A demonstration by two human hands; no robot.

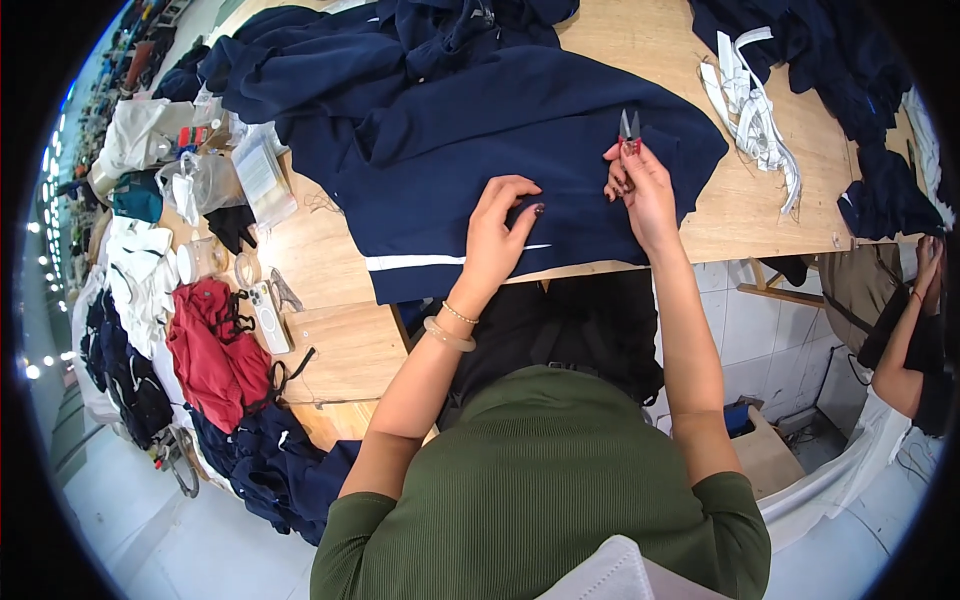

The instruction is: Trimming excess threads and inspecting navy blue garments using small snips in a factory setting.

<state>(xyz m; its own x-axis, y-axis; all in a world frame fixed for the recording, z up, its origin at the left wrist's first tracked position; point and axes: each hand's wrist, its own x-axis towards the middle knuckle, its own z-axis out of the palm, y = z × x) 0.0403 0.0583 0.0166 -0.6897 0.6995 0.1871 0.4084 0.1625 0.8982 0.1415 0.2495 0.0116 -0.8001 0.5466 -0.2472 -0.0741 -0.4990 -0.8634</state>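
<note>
A dark navy garment (440, 150) lies spread over the wooden table in front of me, with a white strip (415, 262) along its near edge. My left hand (497, 228) rests on the cloth, fingers bent and the thumb apart from them. Closed around a small pair of thread snips (630, 132) with red on the handle, my right hand (648, 195) is over the garment's right part. The blades point away from me, slightly parted.
White fabric strips (755, 120) lie to the right, near more navy cloth (890, 195). On the left are a phone (268, 318), a red cloth bag (215, 345), tape rolls (247, 268) and plastic bags (205, 185). Another person's arm (905, 340) shows at the right edge.
</note>
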